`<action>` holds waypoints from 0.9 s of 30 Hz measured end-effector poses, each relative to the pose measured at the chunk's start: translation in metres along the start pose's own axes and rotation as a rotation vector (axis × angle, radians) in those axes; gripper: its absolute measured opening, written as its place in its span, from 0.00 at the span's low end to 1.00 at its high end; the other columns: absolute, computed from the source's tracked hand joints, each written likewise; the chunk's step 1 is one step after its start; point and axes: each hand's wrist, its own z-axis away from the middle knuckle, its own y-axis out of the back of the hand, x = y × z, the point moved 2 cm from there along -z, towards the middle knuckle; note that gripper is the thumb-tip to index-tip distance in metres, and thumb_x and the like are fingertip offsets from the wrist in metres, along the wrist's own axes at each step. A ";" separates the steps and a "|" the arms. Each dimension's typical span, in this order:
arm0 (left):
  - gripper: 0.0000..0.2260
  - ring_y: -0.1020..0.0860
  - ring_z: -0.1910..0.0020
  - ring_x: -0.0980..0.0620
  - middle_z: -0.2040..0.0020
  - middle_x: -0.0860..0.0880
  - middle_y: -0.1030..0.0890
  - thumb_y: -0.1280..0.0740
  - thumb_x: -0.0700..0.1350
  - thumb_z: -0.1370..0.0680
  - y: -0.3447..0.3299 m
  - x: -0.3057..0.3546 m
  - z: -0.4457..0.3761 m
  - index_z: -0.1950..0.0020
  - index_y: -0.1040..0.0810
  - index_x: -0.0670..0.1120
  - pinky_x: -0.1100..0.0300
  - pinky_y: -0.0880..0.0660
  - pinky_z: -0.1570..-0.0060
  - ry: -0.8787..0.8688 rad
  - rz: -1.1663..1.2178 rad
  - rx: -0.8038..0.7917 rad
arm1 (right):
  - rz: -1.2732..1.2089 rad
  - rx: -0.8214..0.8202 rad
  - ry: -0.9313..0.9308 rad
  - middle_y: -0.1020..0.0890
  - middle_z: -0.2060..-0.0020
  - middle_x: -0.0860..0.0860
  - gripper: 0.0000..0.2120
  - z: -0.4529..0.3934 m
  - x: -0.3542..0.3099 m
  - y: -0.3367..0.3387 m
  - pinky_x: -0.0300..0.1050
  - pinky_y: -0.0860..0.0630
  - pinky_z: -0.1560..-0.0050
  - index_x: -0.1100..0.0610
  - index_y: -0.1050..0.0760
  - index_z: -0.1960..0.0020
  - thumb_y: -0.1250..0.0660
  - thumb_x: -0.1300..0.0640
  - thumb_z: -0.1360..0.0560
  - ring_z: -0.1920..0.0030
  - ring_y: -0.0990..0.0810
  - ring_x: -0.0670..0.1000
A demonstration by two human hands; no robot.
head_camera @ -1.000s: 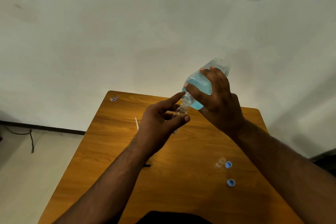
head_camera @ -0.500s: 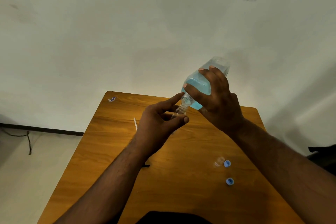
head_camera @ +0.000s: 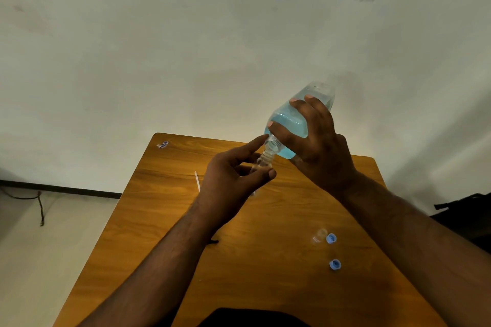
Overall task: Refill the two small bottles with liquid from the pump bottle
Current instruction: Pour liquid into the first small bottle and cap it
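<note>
My right hand (head_camera: 321,148) grips the big clear bottle (head_camera: 289,119) of blue liquid, tilted mouth-down to the left, with its pump off. The open neck meets the mouth of a small clear bottle (head_camera: 265,160) that my left hand (head_camera: 233,178) holds between thumb and fingers above the wooden table (head_camera: 164,220). A second small clear bottle (head_camera: 318,236) stands on the table at the right, uncapped, beside a blue cap (head_camera: 331,238). Another blue cap (head_camera: 335,264) lies just nearer to me.
A white tube (head_camera: 197,180), seemingly the pump's, lies on the table partly behind my left hand. A small sticker-like scrap (head_camera: 162,144) sits at the far left corner. A pale wall rises behind the table; a cable (head_camera: 39,207) trails on the floor at left.
Both hands and the two bottles have held their pose; only the view has shifted slightly.
</note>
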 end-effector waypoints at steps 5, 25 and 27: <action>0.28 0.16 0.50 0.53 0.48 0.50 0.17 0.26 0.42 0.27 0.000 0.000 0.000 0.29 0.28 0.55 0.65 0.22 0.64 -0.002 0.013 0.006 | -0.005 -0.013 0.002 0.38 0.33 0.60 0.34 -0.001 -0.001 0.000 0.61 0.19 0.52 0.48 0.39 0.31 0.26 0.61 0.31 0.31 0.35 0.67; 0.28 0.16 0.49 0.52 0.48 0.50 0.17 0.26 0.41 0.28 0.004 0.000 0.003 0.30 0.28 0.56 0.57 0.18 0.54 -0.004 0.014 0.017 | -0.007 -0.011 0.021 0.38 0.33 0.60 0.33 -0.006 -0.004 0.002 0.59 0.20 0.52 0.48 0.39 0.31 0.27 0.61 0.30 0.31 0.35 0.66; 0.28 0.16 0.49 0.52 0.48 0.50 0.16 0.26 0.40 0.27 0.004 0.000 0.003 0.30 0.28 0.55 0.58 0.18 0.55 -0.008 0.024 0.015 | -0.002 -0.012 0.019 0.37 0.33 0.60 0.33 -0.006 -0.005 0.002 0.59 0.20 0.52 0.48 0.39 0.31 0.27 0.61 0.30 0.31 0.35 0.66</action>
